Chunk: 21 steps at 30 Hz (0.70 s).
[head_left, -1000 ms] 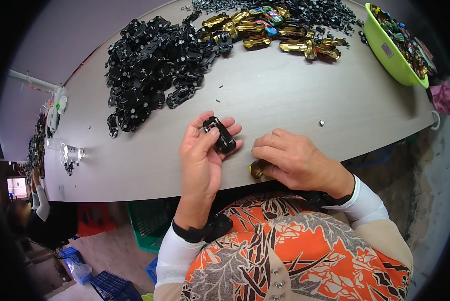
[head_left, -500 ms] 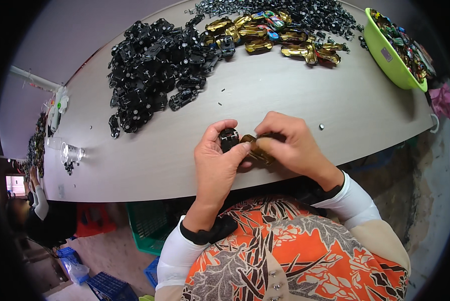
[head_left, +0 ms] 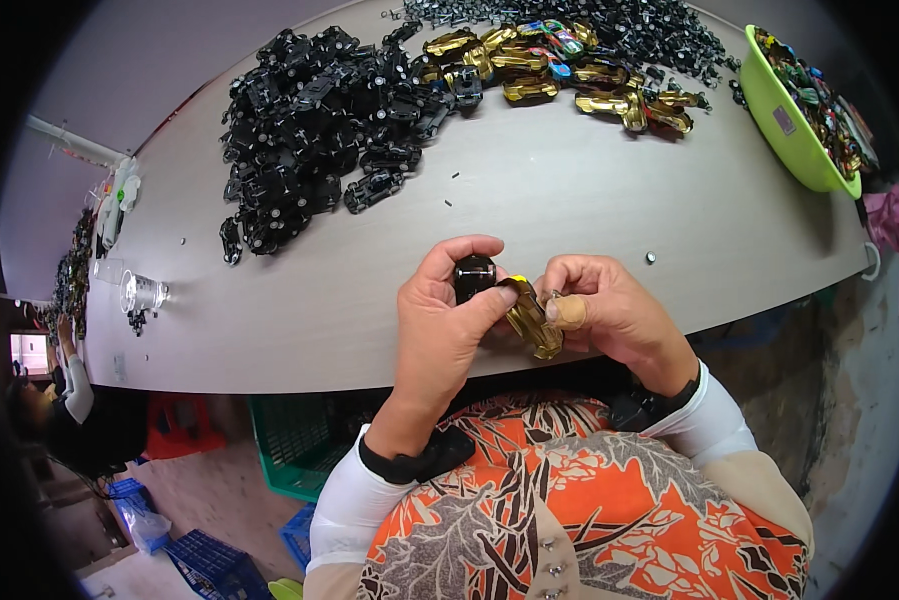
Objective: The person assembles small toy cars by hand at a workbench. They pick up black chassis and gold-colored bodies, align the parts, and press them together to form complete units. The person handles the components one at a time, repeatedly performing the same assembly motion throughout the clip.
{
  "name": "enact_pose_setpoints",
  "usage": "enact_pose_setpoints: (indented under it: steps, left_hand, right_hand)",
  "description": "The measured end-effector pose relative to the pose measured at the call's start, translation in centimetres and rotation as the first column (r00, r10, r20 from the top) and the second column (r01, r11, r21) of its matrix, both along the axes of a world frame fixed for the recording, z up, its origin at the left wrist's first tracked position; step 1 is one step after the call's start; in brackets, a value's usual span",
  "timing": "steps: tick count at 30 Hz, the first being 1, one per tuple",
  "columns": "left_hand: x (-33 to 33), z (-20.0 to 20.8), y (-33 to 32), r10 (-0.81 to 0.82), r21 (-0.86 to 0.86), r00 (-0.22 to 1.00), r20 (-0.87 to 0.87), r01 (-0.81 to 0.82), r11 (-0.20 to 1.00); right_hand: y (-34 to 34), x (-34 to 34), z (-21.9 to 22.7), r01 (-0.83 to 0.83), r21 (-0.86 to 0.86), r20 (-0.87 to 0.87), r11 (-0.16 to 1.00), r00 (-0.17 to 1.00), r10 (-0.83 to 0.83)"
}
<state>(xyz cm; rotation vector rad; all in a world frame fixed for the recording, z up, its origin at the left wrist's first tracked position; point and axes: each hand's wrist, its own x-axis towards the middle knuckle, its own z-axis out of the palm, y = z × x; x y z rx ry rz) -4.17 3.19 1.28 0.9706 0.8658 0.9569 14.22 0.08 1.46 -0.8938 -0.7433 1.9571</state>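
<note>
My left hand (head_left: 434,315) is closed around a black toy car chassis (head_left: 474,277), held between its fingers and palm. Its thumb also presses on a gold toy car body (head_left: 535,328), which sticks out to the right, inner side partly showing. Beside that body is my right hand (head_left: 614,312), thumb and fingertips pinched together, a tan bandage wrapping the thumb. A tiny piece seems to be between those fingertips, too small to name.
Black toy car chassis (head_left: 309,130) are heaped at the far left, gold car bodies (head_left: 609,103) beyond my hands, small wheel parts (head_left: 659,35) behind them. A green basin (head_left: 789,135) of colourful bodies stands right; a clear cup (head_left: 141,292) left. A co-worker's arm (head_left: 77,385) is far left.
My right hand has drawn back slightly right from the gold body and turned, showing its bandaged thumb. The gold body, still in my left hand, is now more exposed.
</note>
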Motion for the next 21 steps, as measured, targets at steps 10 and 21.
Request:
enact_pose_setpoints:
  steps: [10,21]
  left_hand:
    - [-0.2,1.1,-0.2,0.046,-0.382,0.931,0.361,0.103,0.918]
    - [-0.9,0.7,-1.0,-0.13,-0.22,0.972,0.196,0.173,0.96]
  right_hand:
    - [-0.2,0.5,0.6,0.232,0.263,0.204,0.936,0.935,-0.289]
    - [-0.9,-1.1,0.1,0.132,0.386,0.272,0.913,0.929,-0.249]
